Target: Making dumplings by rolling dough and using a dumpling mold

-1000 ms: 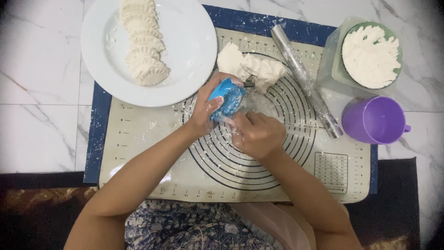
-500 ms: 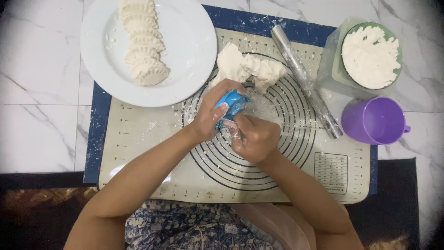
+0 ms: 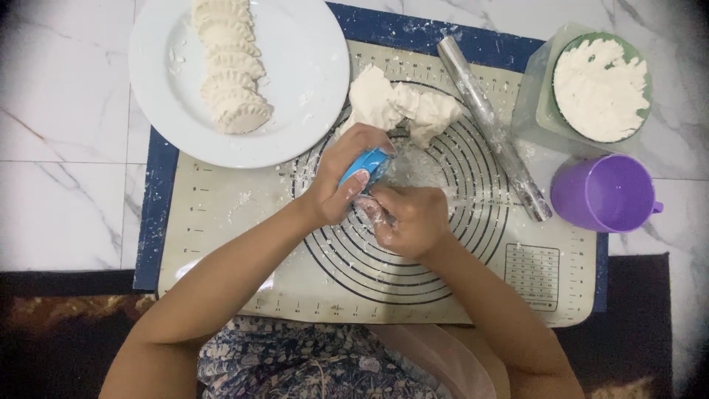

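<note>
- Since a second ago, both hands have shifted a little toward the person and to the left on the mat, and the blue dumpling press (image 3: 367, 165) has gone from lying broad and open-looking in the palm to being nearly folded away under the fingers.
- Left hand (image 3: 341, 181) is curled tight around the blue dumpling press; only a narrow strip of blue shows between thumb and fingers.
- Right hand (image 3: 405, 218) sits just beside and slightly nearer the body, fingers bent and floury, touching the lower edge of the press; whether it pinches any dough there cannot be told.
- From the hands, the press lies up and away, toward the dough lump (image 3: 402, 107), which rests just beyond the left fingertips on the baking mat (image 3: 221, 214).
- Its long axis runs on a slant, from lower left by the thumb to upper right toward the dough lump; the upper right end points at the dough.
- Left hand is the nearer one, since it carries the press; the right only meets it from below.
- Rolling pin (image 3: 493, 127) lies on a diagonal to the right, apart from both hands.
- White plate (image 3: 310, 81) with a row of shaped dumplings (image 3: 230, 70) stands at upper left; a flour bowl (image 3: 600, 87) and purple cup (image 3: 602, 193) stand at the right on the surface.
</note>
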